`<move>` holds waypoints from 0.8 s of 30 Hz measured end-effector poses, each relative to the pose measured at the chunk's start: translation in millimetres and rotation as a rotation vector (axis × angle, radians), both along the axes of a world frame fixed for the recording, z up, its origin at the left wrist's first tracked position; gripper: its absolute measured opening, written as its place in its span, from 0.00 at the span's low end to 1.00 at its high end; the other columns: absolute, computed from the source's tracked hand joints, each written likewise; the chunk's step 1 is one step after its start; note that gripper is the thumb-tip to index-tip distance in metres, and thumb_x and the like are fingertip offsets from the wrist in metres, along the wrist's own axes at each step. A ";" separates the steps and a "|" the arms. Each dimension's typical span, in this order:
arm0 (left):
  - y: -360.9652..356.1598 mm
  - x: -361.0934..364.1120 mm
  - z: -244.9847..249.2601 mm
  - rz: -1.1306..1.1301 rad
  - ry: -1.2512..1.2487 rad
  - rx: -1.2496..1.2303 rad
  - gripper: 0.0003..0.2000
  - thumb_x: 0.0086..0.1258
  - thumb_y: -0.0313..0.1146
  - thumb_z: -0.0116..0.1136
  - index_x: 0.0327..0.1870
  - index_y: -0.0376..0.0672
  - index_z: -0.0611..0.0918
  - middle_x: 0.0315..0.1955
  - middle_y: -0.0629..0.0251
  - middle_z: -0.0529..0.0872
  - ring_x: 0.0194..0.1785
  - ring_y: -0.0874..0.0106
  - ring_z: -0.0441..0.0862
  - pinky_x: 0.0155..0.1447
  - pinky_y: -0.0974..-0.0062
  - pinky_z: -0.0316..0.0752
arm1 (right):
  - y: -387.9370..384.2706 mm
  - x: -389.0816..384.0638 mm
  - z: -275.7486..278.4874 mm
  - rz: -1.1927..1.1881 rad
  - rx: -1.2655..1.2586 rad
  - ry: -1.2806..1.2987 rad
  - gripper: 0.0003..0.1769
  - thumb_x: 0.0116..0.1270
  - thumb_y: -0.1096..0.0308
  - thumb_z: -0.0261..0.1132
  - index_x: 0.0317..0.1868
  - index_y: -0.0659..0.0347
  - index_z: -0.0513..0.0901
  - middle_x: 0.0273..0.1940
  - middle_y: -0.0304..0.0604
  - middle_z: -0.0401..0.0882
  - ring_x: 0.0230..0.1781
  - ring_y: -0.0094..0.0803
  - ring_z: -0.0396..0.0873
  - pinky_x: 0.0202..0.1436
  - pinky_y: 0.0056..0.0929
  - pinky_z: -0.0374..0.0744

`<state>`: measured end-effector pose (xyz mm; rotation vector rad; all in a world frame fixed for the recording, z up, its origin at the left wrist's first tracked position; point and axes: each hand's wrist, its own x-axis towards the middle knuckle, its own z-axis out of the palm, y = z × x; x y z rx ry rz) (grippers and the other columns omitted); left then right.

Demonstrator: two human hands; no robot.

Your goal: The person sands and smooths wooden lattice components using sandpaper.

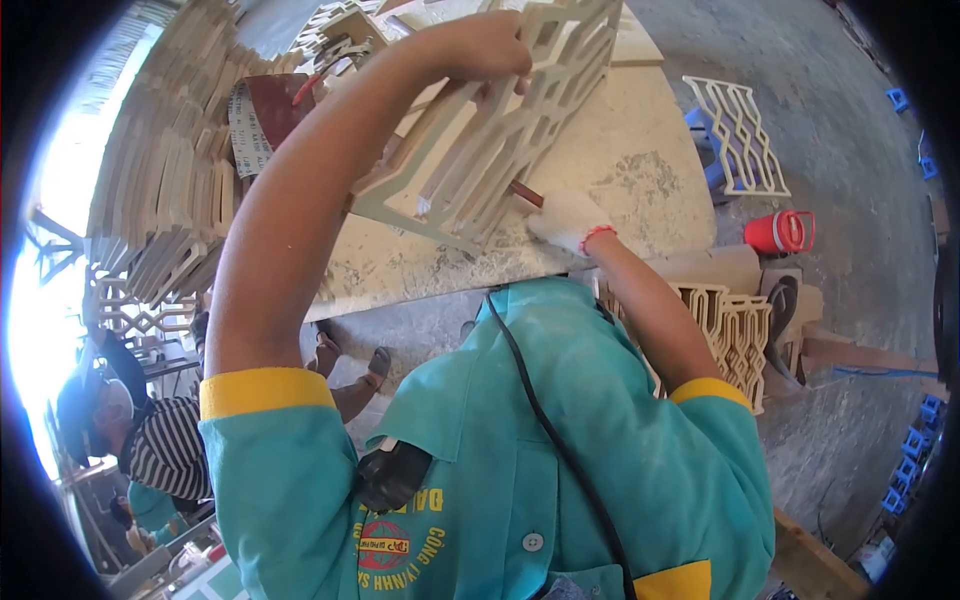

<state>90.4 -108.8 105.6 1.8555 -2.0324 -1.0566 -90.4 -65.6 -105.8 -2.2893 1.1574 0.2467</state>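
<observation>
My left hand (490,48), bare, is closed around the upper edge of a pale wooden lattice panel (480,165) with zigzag slats. The panel stands tilted over the dusty worktable (640,190), its lower end close to the tabletop. In a white glove with a red cuff, my right hand (570,222) is closed on a thin reddish-brown stick (526,193). That stick points into the slats near the panel's lower side, where its far end is hidden.
A tall stack of wooden frames (165,150) rises at the left, beside a sheet of sandpaper (265,120). Another lattice panel (740,135) leans on a blue stool at the right, near a red jug (778,232). More panels (730,335) stand by my right arm. A person in stripes (170,445) is at the lower left.
</observation>
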 end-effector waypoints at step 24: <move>-2.1 3.7 -7.8 -0.042 -0.052 -0.059 0.12 0.55 0.31 0.55 0.32 0.34 0.87 0.29 0.55 0.88 0.25 0.63 0.85 0.34 0.65 0.80 | 5.9 -28.1 19.6 0.030 0.012 -0.157 0.22 0.61 0.52 0.60 0.41 0.65 0.82 0.34 0.58 0.85 0.37 0.53 0.86 0.43 0.46 0.82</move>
